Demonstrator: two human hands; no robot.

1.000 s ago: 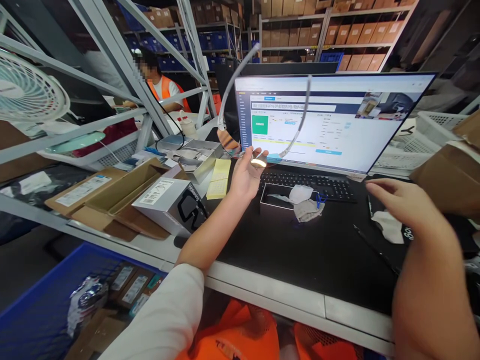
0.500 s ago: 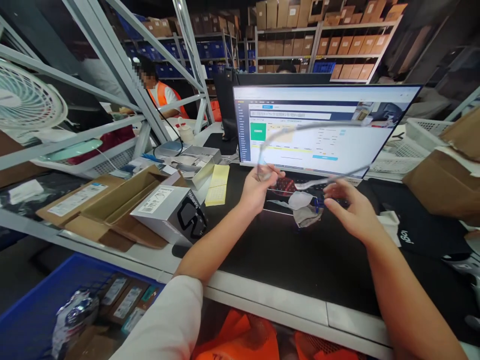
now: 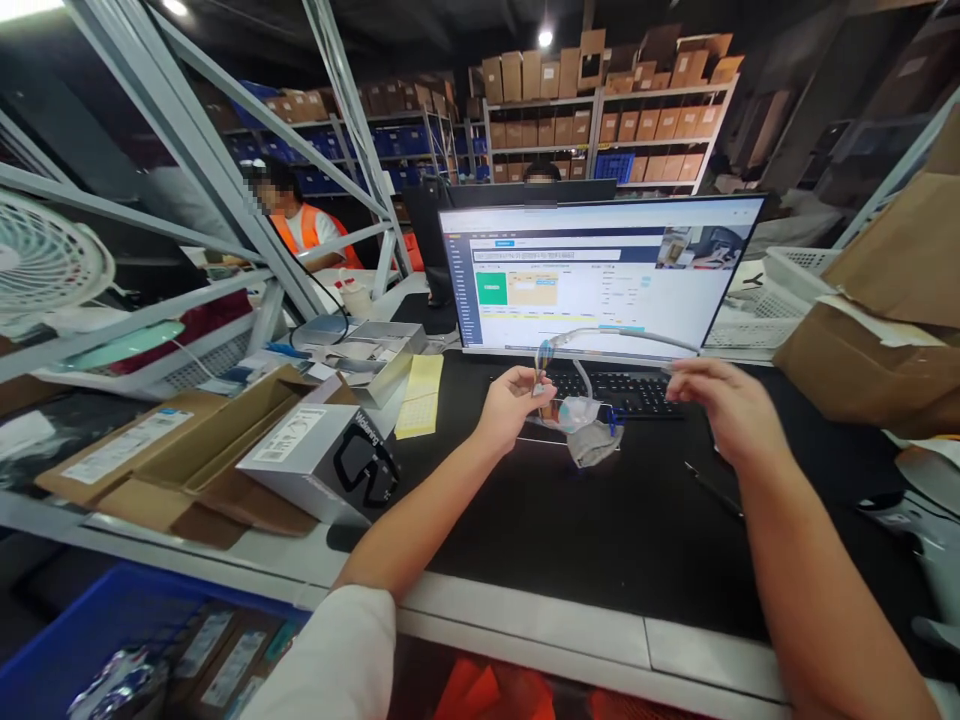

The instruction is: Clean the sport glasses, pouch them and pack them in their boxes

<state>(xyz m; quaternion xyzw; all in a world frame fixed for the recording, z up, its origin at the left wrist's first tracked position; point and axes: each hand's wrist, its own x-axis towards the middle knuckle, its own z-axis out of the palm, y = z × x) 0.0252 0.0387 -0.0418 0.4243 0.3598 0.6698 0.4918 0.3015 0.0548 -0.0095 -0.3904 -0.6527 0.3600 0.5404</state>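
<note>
Frame centre: left hand pinched on glasses at front, probably leaving temples free; right of centre, right hand at temple tip, cannot tell if gripping.

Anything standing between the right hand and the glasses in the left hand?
Nothing visible: the right hand is close by one end of the glasses, though contact is unclear; the left hand pinches their lens end. The grey cloth lies lower in the picture, outside that gap.

dim background; bright monitor; ceiling lamp glaring; edges stretched.
</note>
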